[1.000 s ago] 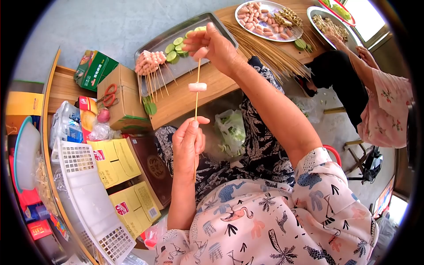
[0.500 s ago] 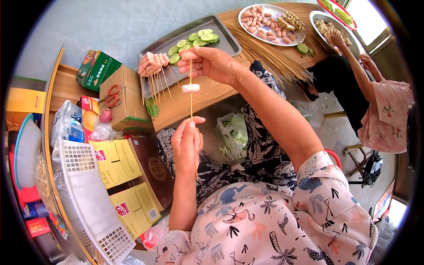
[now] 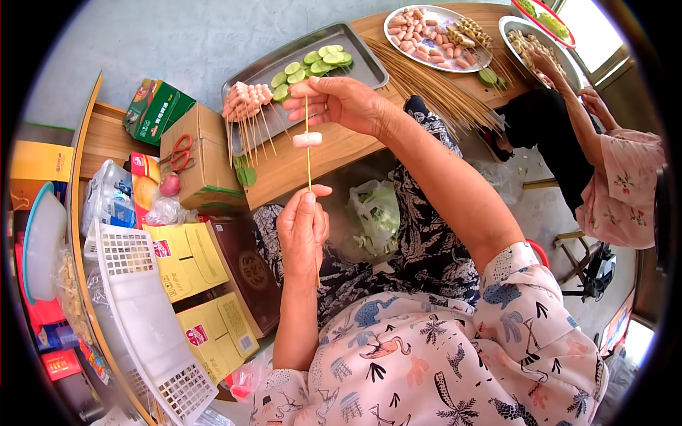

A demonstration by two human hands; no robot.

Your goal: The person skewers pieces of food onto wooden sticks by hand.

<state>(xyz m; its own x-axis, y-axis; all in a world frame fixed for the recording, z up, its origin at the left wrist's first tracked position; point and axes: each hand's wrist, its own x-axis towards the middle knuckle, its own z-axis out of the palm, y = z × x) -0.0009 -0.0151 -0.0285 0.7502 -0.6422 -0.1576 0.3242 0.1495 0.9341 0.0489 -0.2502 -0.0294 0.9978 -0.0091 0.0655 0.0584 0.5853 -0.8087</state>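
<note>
My left hand [image 3: 302, 224] is closed around a thin wooden skewer [image 3: 308, 169], which stands nearly upright. One short pink sausage [image 3: 307, 140] is threaded crosswise on its upper part. At the skewer's tip, my right hand [image 3: 337, 105] pinches a second small sausage [image 3: 302, 90], partly covered by the fingers. Behind it, a metal tray [image 3: 249, 74] holds green slices [image 3: 312, 58] and a bunch of skewered sausages [image 3: 246, 99]. Loose sausages [image 3: 412, 32] lie on a round plate [image 3: 393, 48] beyond, with many bare skewers [image 3: 426, 82] beside it.
At the right a person [image 3: 618, 170] reaches into a metal bowl [image 3: 506, 27]. On the left are a cardboard box [image 3: 206, 153] with red scissors [image 3: 180, 153], yellow boxes [image 3: 186, 259] and a white basket [image 3: 145, 312]. A plastic bag [image 3: 375, 213] lies below the wooden table [image 3: 284, 177].
My right hand has lowered slightly and shifted left, bringing the second sausage to the skewer's tip. The skewer and my left hand have shifted slightly left. The green slices show more fully.
</note>
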